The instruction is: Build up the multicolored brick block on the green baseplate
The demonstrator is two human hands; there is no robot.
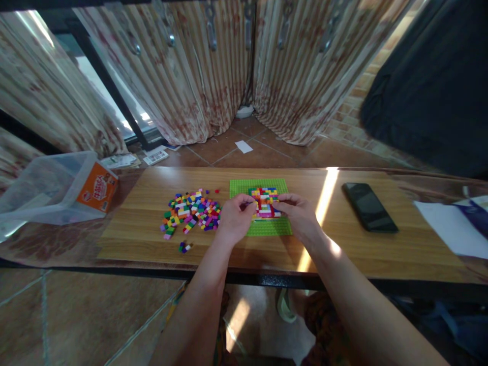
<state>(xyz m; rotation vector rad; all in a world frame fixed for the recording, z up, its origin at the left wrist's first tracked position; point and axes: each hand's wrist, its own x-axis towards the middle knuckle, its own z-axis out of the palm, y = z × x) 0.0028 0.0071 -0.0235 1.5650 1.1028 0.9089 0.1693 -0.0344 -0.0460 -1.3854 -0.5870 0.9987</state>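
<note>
A low build of multicoloured toy building bricks (264, 199) stands on a green studded baseplate (270, 227). At its left edge is my left hand (235, 217), thumb and forefinger closed in a pinch; what lies between those fingertips is too small to make out. From the right comes my right hand (299, 213), its thumb and forefinger brought close together at the build's right edge. Whether a brick is between them cannot be seen. Loose bricks (194, 211) of many colours are spread in a heap left of the baseplate.
A small cluster of bricks (184, 247) lies near the front edge of the wooden tabletop (137, 239). To the right rests a black phone (369, 207), with white paper (438, 223) beyond it. A clear plastic box (57, 188) with an orange label stands far left.
</note>
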